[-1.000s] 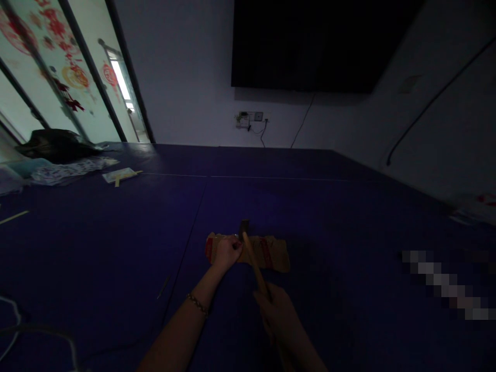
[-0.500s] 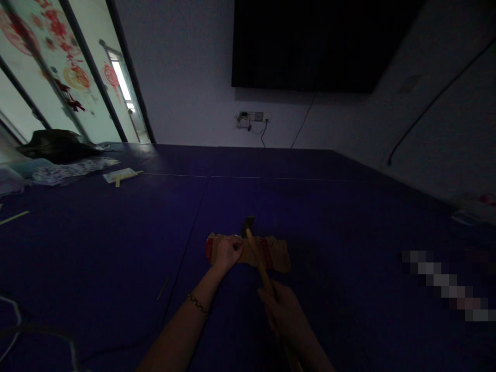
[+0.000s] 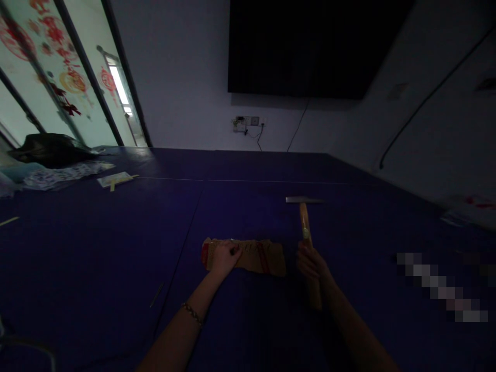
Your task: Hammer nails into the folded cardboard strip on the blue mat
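In the head view my right hand point(image 3: 312, 262) is wrapped round the wooden handle of a hammer point(image 3: 304, 219), right of the cardboard. The hammer's narrow metal head points up and away, clear of the cardboard. My left hand point(image 3: 225, 258) rests on a torn brown cardboard piece point(image 3: 271, 259) with red bands, which lies flat. Its thumb and fingers are curled together near the cardboard's far edge. What they pinch, if anything, is too dark and small to name. A row of small dark marks runs along the cardboard right of these fingers.
The dark blue floor point(image 3: 248, 206) spreads around. A thin rod point(image 3: 157, 294) lies left of my left arm. Farther left are a flat packet point(image 3: 115, 179), a yellow strip point(image 3: 8, 221) and a black bag point(image 3: 50, 149). A black television point(image 3: 310, 46) hangs on the wall.
My right hand has swung the hammer from over the cardboard up and to the right. My left hand keeps its place on the cardboard. The view has shifted slightly.
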`<move>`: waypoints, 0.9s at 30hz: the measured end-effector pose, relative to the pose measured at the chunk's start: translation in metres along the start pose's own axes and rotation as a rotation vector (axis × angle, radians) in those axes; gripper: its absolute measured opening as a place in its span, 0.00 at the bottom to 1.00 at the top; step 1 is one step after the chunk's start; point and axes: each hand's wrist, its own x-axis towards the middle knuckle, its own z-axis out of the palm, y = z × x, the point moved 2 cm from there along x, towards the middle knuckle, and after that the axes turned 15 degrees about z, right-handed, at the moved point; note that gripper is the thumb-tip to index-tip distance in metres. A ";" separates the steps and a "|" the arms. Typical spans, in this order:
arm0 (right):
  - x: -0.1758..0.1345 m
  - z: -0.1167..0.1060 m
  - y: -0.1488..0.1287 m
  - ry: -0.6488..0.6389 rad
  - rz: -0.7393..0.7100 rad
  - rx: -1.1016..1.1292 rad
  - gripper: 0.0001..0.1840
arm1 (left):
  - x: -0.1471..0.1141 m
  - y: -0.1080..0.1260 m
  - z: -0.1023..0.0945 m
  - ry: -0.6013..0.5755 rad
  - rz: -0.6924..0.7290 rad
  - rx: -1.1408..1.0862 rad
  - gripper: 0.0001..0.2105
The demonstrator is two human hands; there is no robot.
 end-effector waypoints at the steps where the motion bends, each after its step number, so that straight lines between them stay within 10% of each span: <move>1: 0.003 -0.006 0.004 -0.006 0.006 0.014 0.26 | 0.000 0.001 -0.001 0.003 0.002 0.000 0.06; 19: 0.006 -0.021 0.018 -0.071 -0.002 0.197 0.23 | 0.004 0.006 -0.008 -0.074 -0.021 0.070 0.09; 27: 0.004 -0.019 0.017 -0.050 -0.015 0.192 0.24 | -0.003 0.007 -0.108 -0.273 -0.202 0.031 0.11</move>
